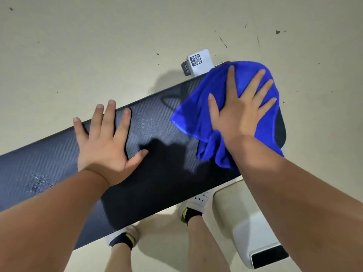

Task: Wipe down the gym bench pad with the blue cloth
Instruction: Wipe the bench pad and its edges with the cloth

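Nearest: two shoes (198, 199) tucked under the near edge of the bench pad (157, 173), so the person stands close & leans over it. A white bench foot (255, 232) sits below the pad's right end.

Mid-length on the pad, the left hand (106, 142) lies flat. Its fingers are straight & spread wide, tips at the pad's far edge, holding nothing. Prob. a brace, taking body weight & steadying the pad.

Toward the pad's right end the right hand (239, 116) presses flat on the blue cloth (192, 118), fingers wide apart, none curled round it. A spread palm puts more cloth in contact per stroke. The cloth is bunched over the pad's right end, w/ a crumpled fold beside the wrist.

Droplets (39, 182) sit on the pad's left part, well apart from the cloth, so that stretch looks unwiped & most of the length is prob. left to do.

Just past the pad's far edge, a white box (198, 62) w/ a QR code stands on the floor (98, 46).
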